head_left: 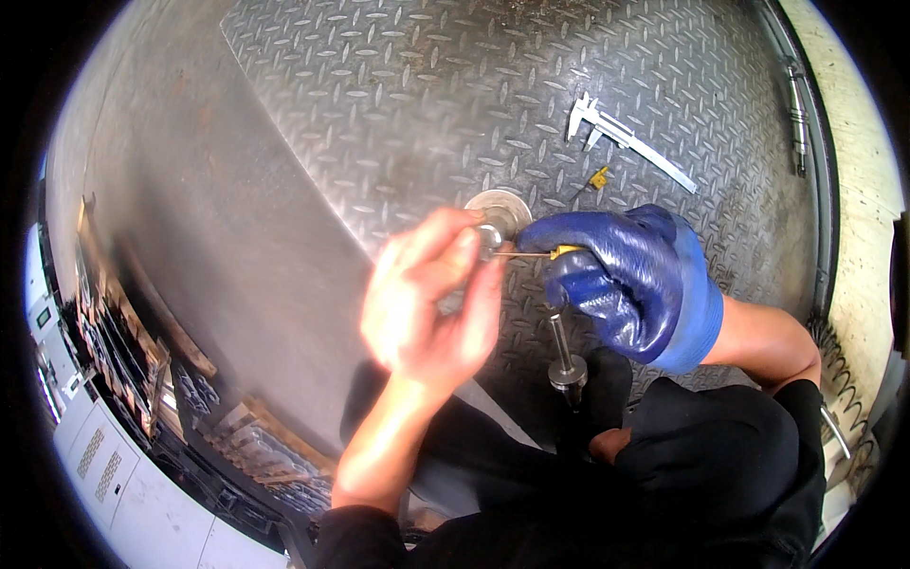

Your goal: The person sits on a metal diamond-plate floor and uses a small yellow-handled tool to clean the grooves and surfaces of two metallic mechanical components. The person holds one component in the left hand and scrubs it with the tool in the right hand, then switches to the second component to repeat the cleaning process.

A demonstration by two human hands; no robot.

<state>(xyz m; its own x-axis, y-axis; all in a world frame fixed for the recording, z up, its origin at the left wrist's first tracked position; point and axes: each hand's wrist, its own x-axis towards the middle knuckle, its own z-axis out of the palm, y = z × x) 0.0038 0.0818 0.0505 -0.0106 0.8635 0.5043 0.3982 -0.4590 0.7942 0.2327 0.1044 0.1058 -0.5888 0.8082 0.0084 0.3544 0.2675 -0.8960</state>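
My bare left hand (431,299) pinches a small round metal part (488,241) between fingertips and thumb. My right hand (630,280), in a blue coated glove, is closed on a small yellow-handled driver (565,251). Its thin shaft points left, and the tip reaches the part; whether it sits in a screw is hidden. Just beyond my left fingertips lies a round metal dish or ring (512,204), partly covered by the hand. A second yellow driver with a flag-shaped handle (598,177) rests past my glove, near a silver vernier caliper (630,142).
Everything lies on a grey diamond-tread plate (417,114), bordered left by smooth grey floor (227,237). A metal shaft with a round flange (566,370) stands near my legs. A slim metal tool (799,119) and coiled hose (844,379) are far right. Pallets with metal pieces (275,455) sit lower left.
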